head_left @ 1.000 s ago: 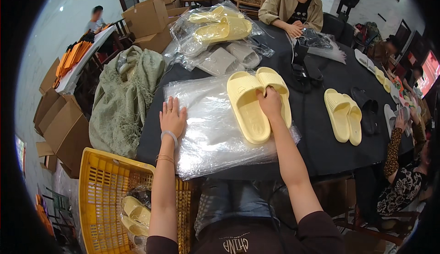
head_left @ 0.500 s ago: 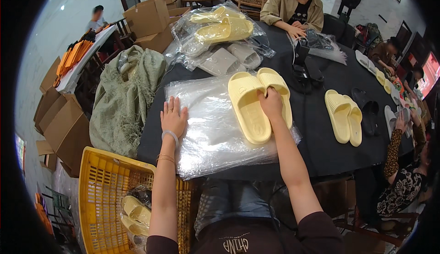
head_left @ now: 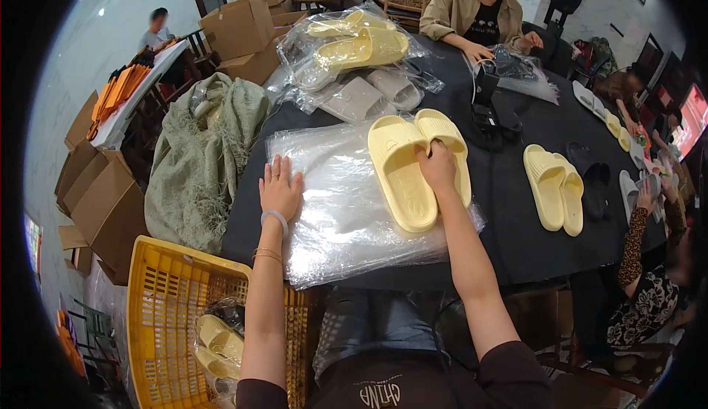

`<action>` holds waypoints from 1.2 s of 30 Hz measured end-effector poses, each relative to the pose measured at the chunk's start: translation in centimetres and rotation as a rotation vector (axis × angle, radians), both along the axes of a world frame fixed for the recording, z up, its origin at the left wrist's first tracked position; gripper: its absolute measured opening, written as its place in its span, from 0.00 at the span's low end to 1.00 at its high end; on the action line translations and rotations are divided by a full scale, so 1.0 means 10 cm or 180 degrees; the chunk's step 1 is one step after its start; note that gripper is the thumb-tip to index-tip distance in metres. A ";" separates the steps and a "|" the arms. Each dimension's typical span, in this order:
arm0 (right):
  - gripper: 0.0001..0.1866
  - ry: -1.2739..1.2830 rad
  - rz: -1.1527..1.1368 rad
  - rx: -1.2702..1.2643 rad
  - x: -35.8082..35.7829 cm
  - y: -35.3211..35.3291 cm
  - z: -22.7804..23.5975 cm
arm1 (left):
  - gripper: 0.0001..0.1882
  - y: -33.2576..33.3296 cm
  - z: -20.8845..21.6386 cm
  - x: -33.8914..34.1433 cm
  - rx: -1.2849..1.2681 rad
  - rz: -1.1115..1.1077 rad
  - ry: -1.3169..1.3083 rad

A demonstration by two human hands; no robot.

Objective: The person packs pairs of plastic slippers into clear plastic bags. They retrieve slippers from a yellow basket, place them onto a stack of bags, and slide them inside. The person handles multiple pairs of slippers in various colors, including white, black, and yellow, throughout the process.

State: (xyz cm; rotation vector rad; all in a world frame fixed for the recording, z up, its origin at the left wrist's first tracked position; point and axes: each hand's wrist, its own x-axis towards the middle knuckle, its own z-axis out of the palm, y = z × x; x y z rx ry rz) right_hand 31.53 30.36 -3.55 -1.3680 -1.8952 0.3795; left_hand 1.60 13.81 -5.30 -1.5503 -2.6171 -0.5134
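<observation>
A pair of pale yellow slide slippers (head_left: 404, 191) is over the right part of a stack of clear plastic bags (head_left: 332, 224), toes pointing away from me. My right hand (head_left: 438, 164) grips the pair where the two slippers meet, fingers partly hidden between them. Flat on the left edge of the bags lies my left hand (head_left: 281, 188), fingers stretched out and holding nothing. Beyond the bags, bagged yellow slippers (head_left: 361, 49) rest above bagged grey slippers (head_left: 359, 99).
Another yellow pair (head_left: 553, 188) and black slippers (head_left: 588, 177) stand to the right on the black-covered table (head_left: 509, 243). A yellow crate (head_left: 158, 320) holds bagged slippers at lower left, near a green sack (head_left: 195, 165). Co-workers sit across and at right.
The person across the table has lifted one hand away from the other. My own hands and the yellow slippers stay practically where they were.
</observation>
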 end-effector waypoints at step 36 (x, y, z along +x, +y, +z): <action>0.18 -0.0011 -0.0030 0.0031 0.01 0.01 -0.01 | 0.31 0.00 0.02 0.01 -0.0073 0.0003 -0.0059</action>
